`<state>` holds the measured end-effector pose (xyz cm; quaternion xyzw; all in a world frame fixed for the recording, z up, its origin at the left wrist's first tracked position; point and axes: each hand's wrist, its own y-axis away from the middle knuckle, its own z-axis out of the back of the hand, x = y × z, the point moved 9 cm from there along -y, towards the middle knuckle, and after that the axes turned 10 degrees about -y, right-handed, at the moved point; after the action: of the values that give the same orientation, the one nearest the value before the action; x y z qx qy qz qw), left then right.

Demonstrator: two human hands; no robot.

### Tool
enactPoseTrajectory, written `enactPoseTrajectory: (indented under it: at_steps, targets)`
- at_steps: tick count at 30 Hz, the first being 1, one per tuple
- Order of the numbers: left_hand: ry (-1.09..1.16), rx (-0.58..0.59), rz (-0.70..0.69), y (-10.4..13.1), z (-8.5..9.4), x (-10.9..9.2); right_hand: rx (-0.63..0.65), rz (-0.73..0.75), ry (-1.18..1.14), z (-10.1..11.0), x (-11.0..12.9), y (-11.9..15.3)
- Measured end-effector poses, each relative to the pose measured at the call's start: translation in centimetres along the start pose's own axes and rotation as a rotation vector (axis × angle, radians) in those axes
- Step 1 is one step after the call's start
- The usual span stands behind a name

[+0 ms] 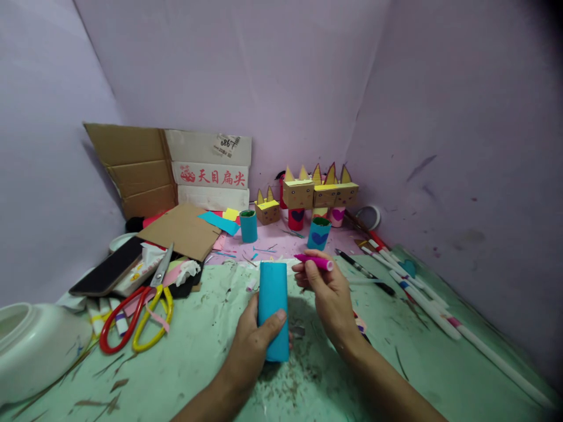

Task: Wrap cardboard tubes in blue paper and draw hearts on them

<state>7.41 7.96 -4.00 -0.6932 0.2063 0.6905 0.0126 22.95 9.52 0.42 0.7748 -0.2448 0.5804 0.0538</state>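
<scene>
My left hand point(259, 334) is wrapped round a blue paper-covered tube point(273, 287), its thumb lying across the front. To the right, my right hand point(325, 293) pinches a magenta marker cap point(314, 261) or short marker piece, its pointed end toward the left. Hand and tube are apart. Beyond them stand a blue roll with a dark blue heart point(319, 234) and a plain blue roll point(248, 226). Farther back, cardboard cat heads point(299, 193) with pointed ears sit on coloured rolls. A small white cap point(251, 285) lies just left of the tube.
Scissors with red and yellow handles point(152, 305) rest on the left, near a white pot point(39, 346) and a black phone point(103, 271). Flat cardboard point(182, 228) and a folded box point(211, 170) lie behind. Several markers and pens point(424, 299) line the right side.
</scene>
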Motion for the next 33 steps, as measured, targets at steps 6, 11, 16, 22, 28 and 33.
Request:
enactPoseTrajectory:
  at_steps: [6,11,16,22,28,33]
  targets:
    - [0.242,0.15,0.102,-0.1,-0.9,0.5,0.21,-0.304,-0.101,-2.4,-2.5,1.1]
    - [0.201,0.143,-0.009,-0.5,-0.6,0.0,0.188,-0.362,-0.257,-2.6,-2.7,1.2]
    - [-0.126,0.089,-0.161,-0.5,0.0,-0.8,0.127,-0.317,-0.158,-2.3,-2.4,0.9]
    - [-0.094,-0.015,-0.066,-0.6,1.2,-0.1,-0.062,-0.053,-0.149,0.3,1.1,-0.2]
    - [-0.089,-0.03,-0.067,-0.5,0.9,-0.4,-0.062,0.152,-0.059,1.0,3.1,0.3]
    - [-0.167,-0.026,-0.124,-0.5,0.8,-1.1,0.094,0.323,0.148,-0.6,3.3,1.3]
